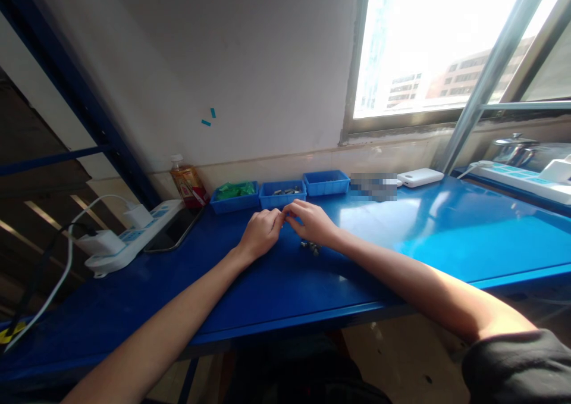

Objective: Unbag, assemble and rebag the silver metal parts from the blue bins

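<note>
My left hand and my right hand meet above the blue table, fingertips pinched together. Whatever they pinch is too small and too covered by the fingers to name. Several small metal parts lie in a loose heap on the table, just below my right hand. Behind the hands stand three blue bins: the left bin has green pieces in it, the middle bin contains small metal parts, and the right bin shows little of its contents.
At the left lie a white power strip with plugs and cables and a dark phone. A drink bottle stands by the wall. To the right are a white box-like device, a metal post and another power strip.
</note>
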The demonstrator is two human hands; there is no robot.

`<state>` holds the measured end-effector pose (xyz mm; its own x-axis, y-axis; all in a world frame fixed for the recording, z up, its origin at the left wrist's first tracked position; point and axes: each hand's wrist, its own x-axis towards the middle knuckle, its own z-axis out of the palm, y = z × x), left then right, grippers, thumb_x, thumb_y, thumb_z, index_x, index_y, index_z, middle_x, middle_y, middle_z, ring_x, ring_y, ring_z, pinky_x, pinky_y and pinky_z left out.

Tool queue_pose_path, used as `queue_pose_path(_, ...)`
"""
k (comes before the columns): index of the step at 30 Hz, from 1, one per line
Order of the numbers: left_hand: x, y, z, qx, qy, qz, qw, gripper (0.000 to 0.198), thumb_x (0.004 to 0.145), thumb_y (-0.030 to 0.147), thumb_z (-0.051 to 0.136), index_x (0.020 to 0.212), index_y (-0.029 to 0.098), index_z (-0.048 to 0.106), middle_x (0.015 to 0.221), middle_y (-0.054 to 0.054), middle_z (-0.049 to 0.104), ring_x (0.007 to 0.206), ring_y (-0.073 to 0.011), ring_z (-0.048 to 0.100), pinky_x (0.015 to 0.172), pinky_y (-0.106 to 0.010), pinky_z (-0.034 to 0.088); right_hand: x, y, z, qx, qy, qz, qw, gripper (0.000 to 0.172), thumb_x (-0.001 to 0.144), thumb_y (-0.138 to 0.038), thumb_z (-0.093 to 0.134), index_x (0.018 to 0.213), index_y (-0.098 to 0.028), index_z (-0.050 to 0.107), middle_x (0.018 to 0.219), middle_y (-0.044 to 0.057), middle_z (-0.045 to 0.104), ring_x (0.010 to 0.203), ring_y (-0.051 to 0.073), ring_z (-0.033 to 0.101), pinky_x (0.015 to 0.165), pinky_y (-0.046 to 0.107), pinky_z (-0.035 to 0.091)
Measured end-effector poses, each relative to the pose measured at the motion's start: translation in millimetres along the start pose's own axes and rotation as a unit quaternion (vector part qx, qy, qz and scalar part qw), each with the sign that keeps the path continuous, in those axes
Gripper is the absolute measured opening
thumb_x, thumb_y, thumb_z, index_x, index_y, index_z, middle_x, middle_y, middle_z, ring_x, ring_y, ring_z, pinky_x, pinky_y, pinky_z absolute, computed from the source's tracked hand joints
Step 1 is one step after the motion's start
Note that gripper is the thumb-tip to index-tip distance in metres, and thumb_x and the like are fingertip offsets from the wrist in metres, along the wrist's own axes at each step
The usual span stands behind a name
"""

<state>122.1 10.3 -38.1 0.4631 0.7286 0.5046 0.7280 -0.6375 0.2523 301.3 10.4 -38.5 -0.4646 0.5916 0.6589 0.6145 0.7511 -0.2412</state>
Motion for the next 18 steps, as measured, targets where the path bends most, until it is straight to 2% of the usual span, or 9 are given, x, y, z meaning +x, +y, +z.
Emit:
queue_pose_path(5,0.3,2.5,-3.6,-0.011,-0.003,0.005,1.0,0.034,0.099,0.03,0.029,0.079,0.02,0.055,0.074,-0.002,0.065,0.073,-0.0181,0.06,0.07,-0.03,0.041,1.0,2.0,-0.9,0.0,0.004,0.009,1.0,0.013,0.09,-0.021,0.051,0.097,-0.021,0.062,0.094,0.003,0.065,0.086,0.014,0.06,0.075,0.023,0.042)
queue_pose_path(9,-0.3,5.4,-4.1,-0.019,0.026,0.006,0.999,0.026,0.098,0.029,0.031,0.099,0.02,0.055,0.085,-0.003,0.067,0.083,-0.0192,0.062,0.079,-0.033,0.043,2.1,3.7,-1.2,-0.001,0.028,0.044,0.999,0.017,0.093,-0.03,0.049,0.092,-0.02,0.063,0.09,0.004,0.065,0.084,0.015,0.06,0.075,0.024,0.042)
queue_pose_path(12,-1.0,4.3,-1.6,-0.009,0.05,0.013,0.999,0.023,0.092,0.03,0.045,0.112,0.02,0.051,0.091,-0.003,0.067,0.088,-0.02,0.063,0.085,-0.035,0.043,2.6,5.1,-0.7,0.01,0.034,0.067,0.997,0.017,0.092,-0.031,0.051,0.088,-0.02,0.063,0.087,0.003,0.065,0.081,0.014,0.059,0.074,0.023,0.042)
queue_pose_path(14,-1.5,2.9,-0.1,0.003,0.062,0.022,0.998,0.025,0.089,0.03,0.052,0.112,0.021,0.051,0.09,-0.002,0.067,0.088,-0.02,0.063,0.085,-0.035,0.042,2.6,5.0,-0.3,0.014,0.03,0.073,0.997,0.015,0.091,-0.03,0.052,0.087,-0.02,0.063,0.086,0.003,0.064,0.08,0.014,0.059,0.074,0.023,0.042)
queue_pose_path(18,-2.3,2.2,0.8,0.037,0.069,0.015,0.997,0.016,0.091,0.032,0.048,0.101,0.021,0.055,0.085,-0.002,0.067,0.083,-0.0197,0.063,0.082,-0.034,0.042,2.4,2.0,0.6,0.013,0.028,0.069,0.997,0.013,0.09,-0.03,0.054,0.085,-0.02,0.062,0.084,0.002,0.063,0.079,0.014,0.058,0.073,0.023,0.042)
